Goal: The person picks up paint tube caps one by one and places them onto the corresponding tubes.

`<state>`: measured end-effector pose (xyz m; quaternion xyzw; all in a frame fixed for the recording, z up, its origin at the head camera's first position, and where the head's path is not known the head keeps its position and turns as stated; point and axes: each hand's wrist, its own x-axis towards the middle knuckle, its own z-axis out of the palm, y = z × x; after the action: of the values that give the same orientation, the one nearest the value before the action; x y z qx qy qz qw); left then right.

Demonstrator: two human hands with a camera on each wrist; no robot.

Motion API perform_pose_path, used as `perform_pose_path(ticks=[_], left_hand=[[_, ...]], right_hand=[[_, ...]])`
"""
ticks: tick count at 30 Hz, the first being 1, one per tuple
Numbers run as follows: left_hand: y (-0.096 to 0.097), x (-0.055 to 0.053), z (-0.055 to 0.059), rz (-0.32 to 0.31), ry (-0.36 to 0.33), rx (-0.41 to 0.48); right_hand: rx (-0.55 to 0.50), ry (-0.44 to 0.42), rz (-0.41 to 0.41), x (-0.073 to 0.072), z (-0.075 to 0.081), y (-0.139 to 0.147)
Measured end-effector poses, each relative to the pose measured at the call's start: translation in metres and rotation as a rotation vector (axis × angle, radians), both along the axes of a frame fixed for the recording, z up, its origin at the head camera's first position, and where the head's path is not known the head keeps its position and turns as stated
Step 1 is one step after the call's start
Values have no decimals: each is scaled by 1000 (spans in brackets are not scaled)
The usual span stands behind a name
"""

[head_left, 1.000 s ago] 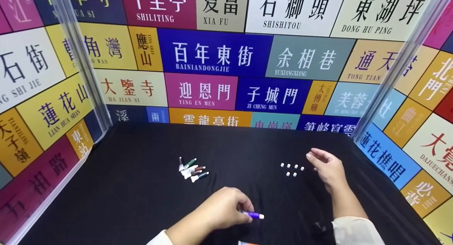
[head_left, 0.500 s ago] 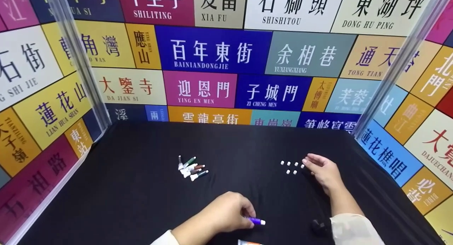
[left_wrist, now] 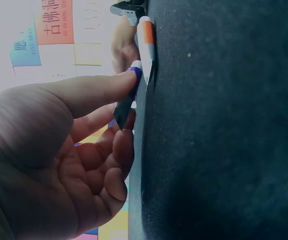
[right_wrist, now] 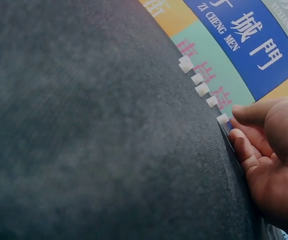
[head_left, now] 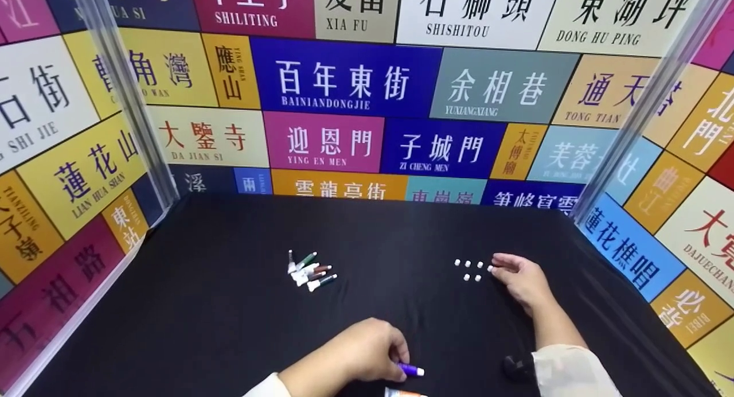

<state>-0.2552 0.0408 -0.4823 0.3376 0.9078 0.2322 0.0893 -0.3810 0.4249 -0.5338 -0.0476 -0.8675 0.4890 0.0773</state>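
Note:
In the head view my left hand [head_left: 373, 351] pinches a small purple paint tube [head_left: 412, 370] low over the near part of the table, its white tip pointing right. The left wrist view shows the tube [left_wrist: 133, 75] between thumb and fingers, with its flat end downward. Several small white caps [head_left: 468, 264] stand in two short rows at the right. My right hand [head_left: 524, 279] is beside the rightmost cap [head_left: 490, 268], its fingertips at or touching it. From the right wrist, thumb and forefinger lie apart just behind that cap [right_wrist: 223, 119].
A loose pile of small paint tubes [head_left: 309, 272], green, brown and dark among them, lies left of centre. An orange and white tube [left_wrist: 147, 42] lies near the front edge. Black cloth [head_left: 229, 305] covers the table, and sign-printed walls [head_left: 344, 78] enclose it.
My right hand has come down and left to the rightmost cap. My left hand, still holding the purple tube, has dropped slightly in the head view.

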Motion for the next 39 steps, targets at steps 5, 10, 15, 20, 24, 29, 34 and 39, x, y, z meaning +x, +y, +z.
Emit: perform_pose_path(ticks=[5, 10, 15, 20, 24, 29, 34, 39], left_hand=[[0, 3, -2, -7, -7, -7], [-1, 2, -2, -19, 12, -7], [-2, 1, 0, -34, 27, -14], [-3, 0, 1, -25, 14, -2], [-5, -1, 1, -15, 10, 14], [-6, -4, 2, 4, 2, 41], [-11, -11, 4, 49, 29, 95], [-15, -19, 6, 90, 29, 149]], right_hand=[[85, -26, 2, 1, 2, -1], [209, -20, 3, 0, 3, -3], [329, 4, 36, -1, 2, -5], [406, 62, 40, -3, 0, -7], [458, 95, 31, -3, 0, -8], [477, 107, 11, -3, 0, -10], [462, 117, -16, -2, 0, -10], [425, 108, -55, 3, 4, -10]])
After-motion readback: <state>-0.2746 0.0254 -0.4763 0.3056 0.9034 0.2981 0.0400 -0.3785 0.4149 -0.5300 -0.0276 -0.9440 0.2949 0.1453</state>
